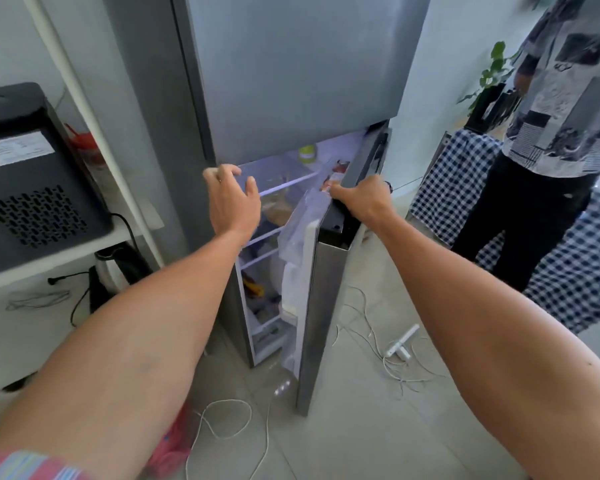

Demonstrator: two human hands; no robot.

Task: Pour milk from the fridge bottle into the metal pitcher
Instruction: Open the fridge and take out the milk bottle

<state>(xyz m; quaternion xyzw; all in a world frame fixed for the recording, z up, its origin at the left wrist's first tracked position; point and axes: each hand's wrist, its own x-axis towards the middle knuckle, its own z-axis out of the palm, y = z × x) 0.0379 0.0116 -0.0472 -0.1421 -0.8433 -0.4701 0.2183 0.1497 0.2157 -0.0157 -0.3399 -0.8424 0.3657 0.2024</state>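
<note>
A grey fridge (291, 71) stands straight ahead with its lower door (326, 289) swung partly open. My right hand (362, 200) grips the top edge of that door. My left hand (231, 199) hovers at the opening by the top glass shelf (284, 183), fingers spread and holding nothing. Inside I see lit shelves, a green-capped container (307, 152) at the back and a carton (333, 178) in the door rack. No milk bottle can be made out for certain. The metal pitcher is not in view.
A black appliance (32, 174) sits on a white shelf at left, with a kettle (115, 271) below. White cables (388, 355) and a power strip (402, 344) lie on the tiled floor. Another person (551, 150) stands at right beside a checked tablecloth (575, 271).
</note>
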